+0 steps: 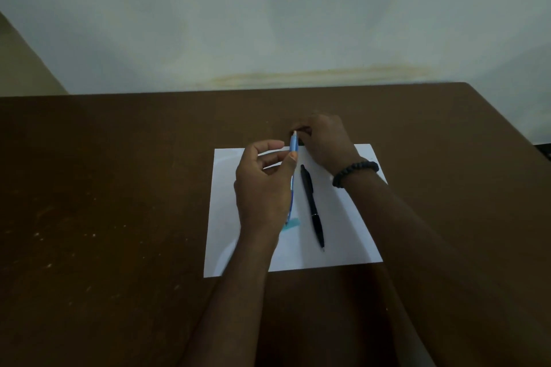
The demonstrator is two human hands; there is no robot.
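Observation:
A white sheet of paper (343,235) lies on the brown table (119,188). My left hand (265,185) holds a blue pen (293,146) above the sheet, thumb pressed against its barrel, the pen's top end pointing away from me. My right hand (326,143), with a dark bead bracelet (354,171) on the wrist, has its fingers curled around the pen's top end; what they pinch there is hidden. A black pen (312,206) lies on the paper just right of the blue one. A small teal mark or piece (293,223) shows on the paper near the blue pen's tip.
A pale wall (268,24) rises right behind the table's far edge. The table's right edge (507,122) runs diagonally at the upper right. Bare brown tabletop extends to the left of the paper.

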